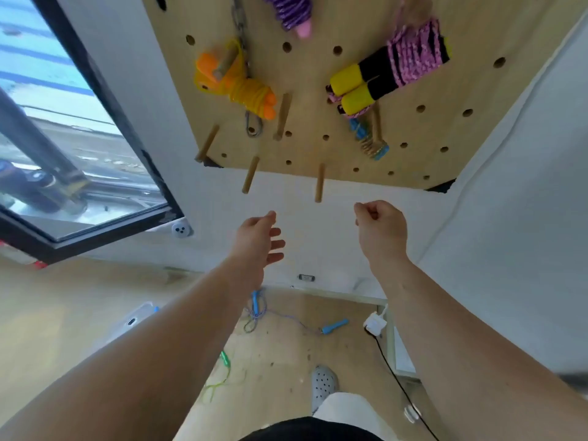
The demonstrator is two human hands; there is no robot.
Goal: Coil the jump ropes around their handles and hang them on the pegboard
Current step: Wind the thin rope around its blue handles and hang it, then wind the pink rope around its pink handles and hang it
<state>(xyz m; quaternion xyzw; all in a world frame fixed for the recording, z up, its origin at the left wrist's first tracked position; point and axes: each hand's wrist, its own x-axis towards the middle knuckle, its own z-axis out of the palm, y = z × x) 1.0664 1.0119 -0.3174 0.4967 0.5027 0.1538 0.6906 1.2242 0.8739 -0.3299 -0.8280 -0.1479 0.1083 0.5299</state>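
White wall (pixel 318 192) carries pegboard (pixel 313 71). 3 coiled ropes hang on pegboard: yellow-orange rope (pixel 245 87) at its left, pink rope (pixel 410 55) at its right, purple rope (pixel 291 11) at its top. Below pegboard, on floor (pixel 280 351): blue rope (pixel 259 310) and green rope (pixel 224 361), uncoiled. Left hand (pixel 257 240) under pegboard, fingers apart, relaxed, empty. Right hand (pixel 381 227) under pegboard, fingers curled together, empty.

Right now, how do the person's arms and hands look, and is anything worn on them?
Both forearms are bare, with no sleeves in view. The left hand and right hand wear no gloves; no watch, ring or band shows.
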